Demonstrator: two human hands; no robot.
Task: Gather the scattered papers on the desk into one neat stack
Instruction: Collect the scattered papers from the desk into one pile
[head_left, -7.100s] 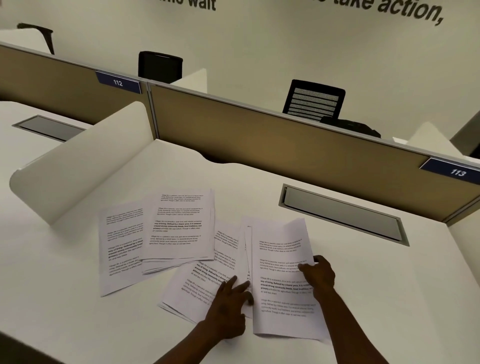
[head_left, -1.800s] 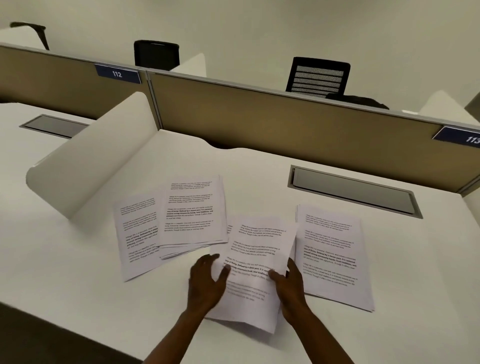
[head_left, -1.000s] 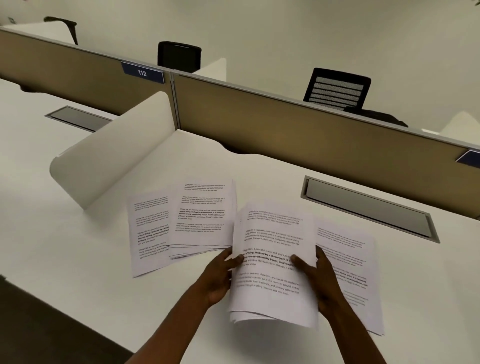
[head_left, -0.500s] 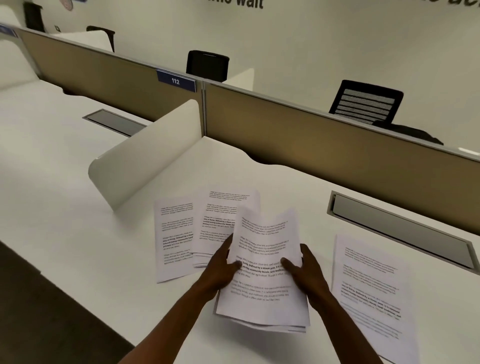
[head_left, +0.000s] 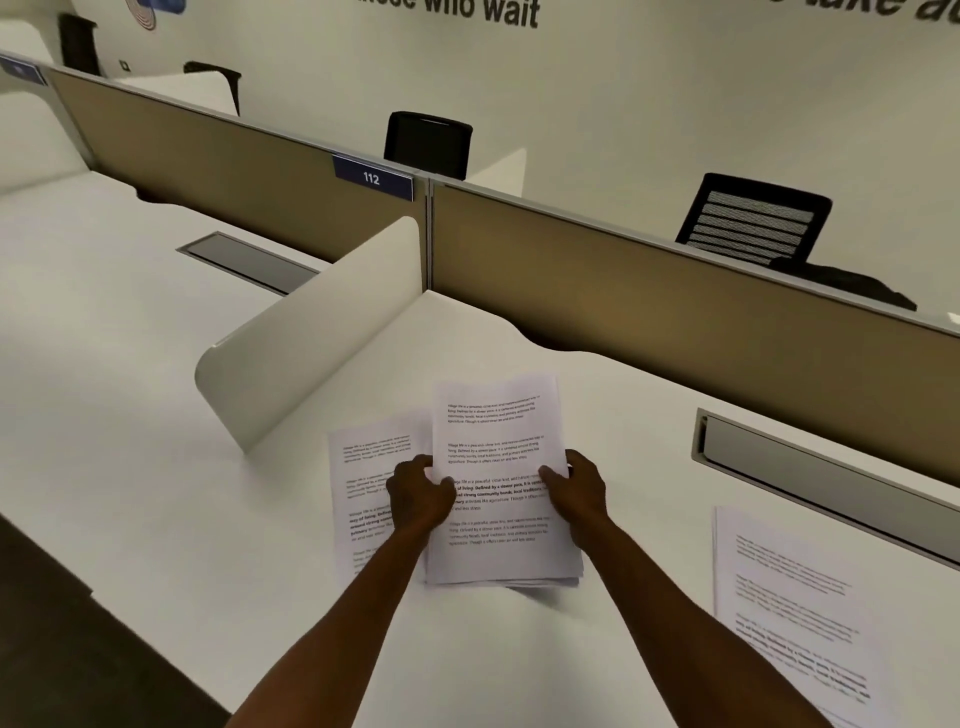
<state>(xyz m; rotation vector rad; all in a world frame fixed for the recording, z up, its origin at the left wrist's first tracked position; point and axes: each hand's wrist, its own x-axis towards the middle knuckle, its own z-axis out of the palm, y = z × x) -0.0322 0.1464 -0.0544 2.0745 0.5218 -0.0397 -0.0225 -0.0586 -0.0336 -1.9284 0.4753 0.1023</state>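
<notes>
A bundle of printed white sheets (head_left: 498, 447) lies in the middle of the white desk (head_left: 156, 467), held at both side edges. My left hand (head_left: 418, 493) grips its left edge and my right hand (head_left: 576, 491) grips its right edge. The bundle covers the pile that lay there, and its lower edges are slightly fanned. A single printed sheet (head_left: 363, 467) pokes out to the left underneath, partly hidden by my left hand. A separate stack of printed sheets (head_left: 789, 613) lies apart at the right, near the desk's front edge.
A curved white side divider (head_left: 311, 332) stands left of the papers. A tan partition (head_left: 649, 322) with the label 112 (head_left: 372, 178) closes the back. A grey cable tray lid (head_left: 831, 483) is set into the desk at the right. Black chairs (head_left: 753, 221) stand beyond.
Both hands have carried the bundle leftward from beside the right stack and brought it down onto the left pile. The view has swung left.
</notes>
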